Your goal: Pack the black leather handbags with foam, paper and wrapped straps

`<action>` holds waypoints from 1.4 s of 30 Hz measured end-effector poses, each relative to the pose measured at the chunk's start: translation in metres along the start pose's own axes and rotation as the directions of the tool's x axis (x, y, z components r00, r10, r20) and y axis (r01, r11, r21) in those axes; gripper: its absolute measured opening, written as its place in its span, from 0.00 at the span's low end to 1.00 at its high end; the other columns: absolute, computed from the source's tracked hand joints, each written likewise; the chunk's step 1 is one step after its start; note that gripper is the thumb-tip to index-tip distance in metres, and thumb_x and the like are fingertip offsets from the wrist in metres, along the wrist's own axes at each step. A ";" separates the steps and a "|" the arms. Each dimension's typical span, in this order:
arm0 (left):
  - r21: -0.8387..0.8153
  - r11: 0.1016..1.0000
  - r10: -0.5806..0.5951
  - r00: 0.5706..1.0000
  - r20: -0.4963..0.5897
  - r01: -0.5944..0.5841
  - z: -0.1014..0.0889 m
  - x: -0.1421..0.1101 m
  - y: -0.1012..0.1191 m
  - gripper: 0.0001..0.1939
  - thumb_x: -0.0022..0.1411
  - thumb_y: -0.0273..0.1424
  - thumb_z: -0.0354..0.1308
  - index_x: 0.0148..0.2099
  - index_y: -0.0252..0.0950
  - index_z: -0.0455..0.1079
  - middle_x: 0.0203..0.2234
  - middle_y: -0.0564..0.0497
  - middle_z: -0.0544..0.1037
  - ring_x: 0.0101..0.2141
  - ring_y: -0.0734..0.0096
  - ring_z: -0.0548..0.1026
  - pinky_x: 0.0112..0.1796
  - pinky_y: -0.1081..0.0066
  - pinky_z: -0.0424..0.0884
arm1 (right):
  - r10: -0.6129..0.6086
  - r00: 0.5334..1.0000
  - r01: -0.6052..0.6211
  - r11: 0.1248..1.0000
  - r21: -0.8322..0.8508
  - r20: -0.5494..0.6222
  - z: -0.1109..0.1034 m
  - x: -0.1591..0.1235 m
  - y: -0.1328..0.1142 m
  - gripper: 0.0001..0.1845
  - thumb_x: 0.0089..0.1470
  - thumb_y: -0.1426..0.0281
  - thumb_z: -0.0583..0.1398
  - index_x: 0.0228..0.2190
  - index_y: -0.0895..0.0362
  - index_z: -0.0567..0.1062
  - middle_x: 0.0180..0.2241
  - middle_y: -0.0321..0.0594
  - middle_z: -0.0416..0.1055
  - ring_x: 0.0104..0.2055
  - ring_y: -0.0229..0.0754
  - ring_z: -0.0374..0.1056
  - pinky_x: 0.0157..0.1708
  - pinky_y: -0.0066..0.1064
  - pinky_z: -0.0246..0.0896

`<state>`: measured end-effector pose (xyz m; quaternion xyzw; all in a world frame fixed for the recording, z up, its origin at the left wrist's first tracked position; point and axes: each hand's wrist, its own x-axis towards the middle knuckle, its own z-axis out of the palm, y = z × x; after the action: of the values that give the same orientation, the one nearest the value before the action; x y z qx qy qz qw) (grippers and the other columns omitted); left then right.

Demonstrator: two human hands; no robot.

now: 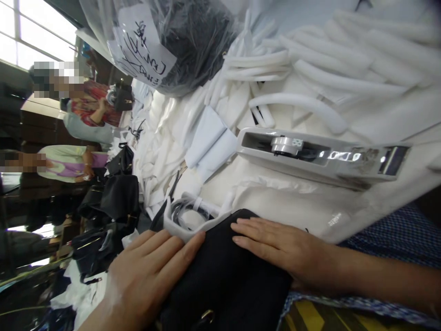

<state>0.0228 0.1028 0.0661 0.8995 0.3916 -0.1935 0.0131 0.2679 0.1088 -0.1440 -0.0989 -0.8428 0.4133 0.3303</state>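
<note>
Low in the frame, at centre: black bag [223, 280], lying flat, a small gold fitting at its lower edge. Left hand [148, 276] laid on the bag's left part, fingers [179, 250] stretched out flat and together, gripping nothing. Right hand [279, 250] pressed palm-down on the bag's upper right part, fingers straight and spread slightly, also gripping nothing; forearm running off to the lower right over blue checked cloth [406, 239]. Just above the bag, touching its top edge: white wrapping [186, 225] with a coil of black strap [189, 209] showing inside. Across the middle right: long white and chrome tool [324, 154] resting on white sheets. Upper right: heap of white foam strips [310, 73] covering the bench. Top centre: clear plastic sack [179, 41] holding dark goods, with a handwritten paper label. Left side: more black bags [117, 193] piled along the bench edge, and two other people [79, 138] well apart in the background.
</note>
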 end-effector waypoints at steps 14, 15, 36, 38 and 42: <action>-0.449 0.866 -0.225 0.973 0.040 0.219 -0.042 -0.047 -0.002 0.23 0.69 0.41 0.53 0.65 0.48 0.60 0.59 0.49 0.72 0.57 0.62 0.72 0.58 0.61 0.67 | 0.065 0.995 -0.060 0.996 0.068 -0.072 0.010 0.024 -0.019 0.28 0.56 0.78 0.55 0.59 0.61 0.68 0.59 0.48 0.69 0.62 0.42 0.64 0.62 0.38 0.61; -0.466 0.863 -0.191 0.980 0.061 0.198 -0.041 -0.050 0.005 0.28 0.67 0.47 0.54 0.66 0.46 0.58 0.59 0.47 0.71 0.58 0.59 0.70 0.61 0.57 0.63 | 0.063 0.995 -0.058 0.996 0.065 -0.080 0.010 0.025 -0.020 0.28 0.56 0.78 0.55 0.59 0.60 0.68 0.58 0.48 0.69 0.61 0.42 0.65 0.61 0.37 0.61; -0.124 0.929 -0.355 0.935 -0.023 0.350 -0.010 0.049 -0.032 0.10 0.63 0.37 0.60 0.42 0.37 0.77 0.36 0.45 0.81 0.41 0.60 0.77 0.42 0.68 0.66 | 0.464 0.852 -0.453 0.885 0.104 -0.243 0.014 0.043 -0.042 0.23 0.58 0.50 0.58 0.35 0.56 0.80 0.32 0.38 0.79 0.35 0.46 0.73 0.36 0.32 0.63; -0.209 0.893 -0.444 0.857 -0.263 0.399 -0.006 0.021 -0.015 0.15 0.68 0.38 0.55 0.53 0.38 0.72 0.47 0.44 0.78 0.50 0.60 0.73 0.51 0.65 0.64 | 0.463 0.851 -0.459 0.885 0.075 -0.247 0.014 0.043 -0.042 0.23 0.57 0.49 0.59 0.34 0.56 0.80 0.31 0.39 0.79 0.34 0.47 0.73 0.36 0.33 0.64; -0.689 0.600 -0.786 0.139 -0.602 0.407 0.038 -0.067 0.049 0.17 0.70 0.42 0.52 0.53 0.38 0.69 0.49 0.45 0.76 0.50 0.63 0.74 0.53 0.64 0.68 | 0.447 0.860 -0.450 0.892 0.049 -0.245 0.012 0.048 -0.043 0.20 0.58 0.51 0.59 0.36 0.55 0.79 0.33 0.39 0.79 0.36 0.48 0.74 0.38 0.34 0.64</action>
<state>0.0031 0.0156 0.0483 0.5956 0.6957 0.3876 -0.1050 0.2286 0.0945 -0.0938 -0.3450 -0.7504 0.4588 0.3278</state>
